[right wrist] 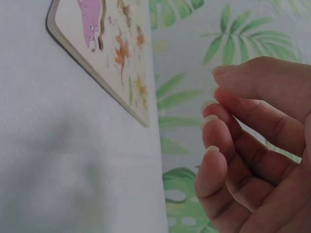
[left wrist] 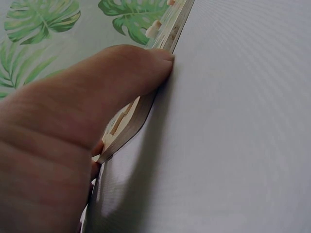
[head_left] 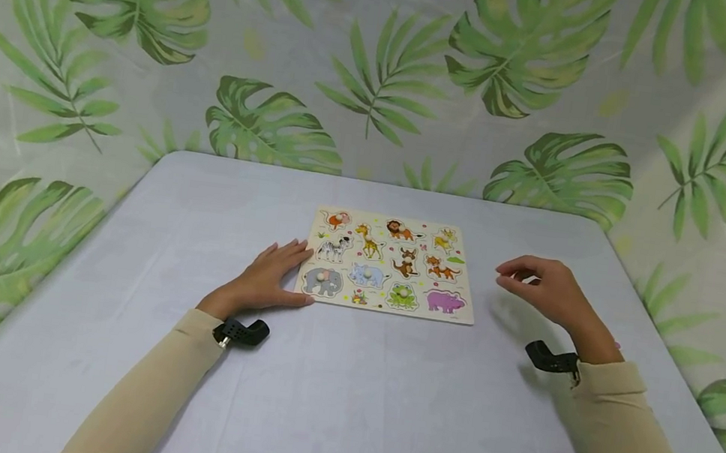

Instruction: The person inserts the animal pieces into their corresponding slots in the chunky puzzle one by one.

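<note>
A flat wooden animal puzzle board lies on the table. Several pieces with round knobs sit in it, among them a grey elephant, a blue rhino and a green frog. The purple hippo at its near right corner shows no knob. My left hand touches the board's near left corner, fingers along the left side and thumb at the front edge. To the right of the board, my right hand is raised above the table, fingers loosely bent and holding nothing.
A white cloth covers the table. Behind it hangs a pale curtain with green leaf prints. Each wrist wears a black camera mount, one on the left and one on the right.
</note>
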A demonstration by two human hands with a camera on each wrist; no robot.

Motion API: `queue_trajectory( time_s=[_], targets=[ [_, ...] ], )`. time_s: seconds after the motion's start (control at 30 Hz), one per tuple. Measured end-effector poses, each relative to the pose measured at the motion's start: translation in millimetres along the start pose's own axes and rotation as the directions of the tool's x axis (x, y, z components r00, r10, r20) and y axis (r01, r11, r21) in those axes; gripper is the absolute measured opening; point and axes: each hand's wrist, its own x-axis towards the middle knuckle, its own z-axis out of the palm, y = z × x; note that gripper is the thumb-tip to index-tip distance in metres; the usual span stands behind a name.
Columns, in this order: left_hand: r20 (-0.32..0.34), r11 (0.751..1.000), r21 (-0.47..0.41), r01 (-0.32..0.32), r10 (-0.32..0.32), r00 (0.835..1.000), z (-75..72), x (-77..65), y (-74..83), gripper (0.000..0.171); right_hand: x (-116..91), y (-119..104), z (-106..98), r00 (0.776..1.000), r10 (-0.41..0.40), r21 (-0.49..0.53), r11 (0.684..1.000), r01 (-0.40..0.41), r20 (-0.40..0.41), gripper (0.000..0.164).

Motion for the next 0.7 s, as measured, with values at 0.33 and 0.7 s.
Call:
queue_trajectory(
  time_s=[0.33,0.7],
  targets=[
    [0.0,1.0,0.0,-0.001,0.001,1.0,-0.2,-1.1,1.1,0.094,-10.8,16.4,-11.6,0.998,0.067,-0.027,0.997,-0.067,-0.001,0.028],
    [0.0,1.0,0.003,0.0,0.0,1.0,-1.7,-1.0,3.2,0.095,-26.5,26.7,-22.9,0.994,0.11,-0.025,0.994,-0.11,-0.026,0.029]
  ],
)
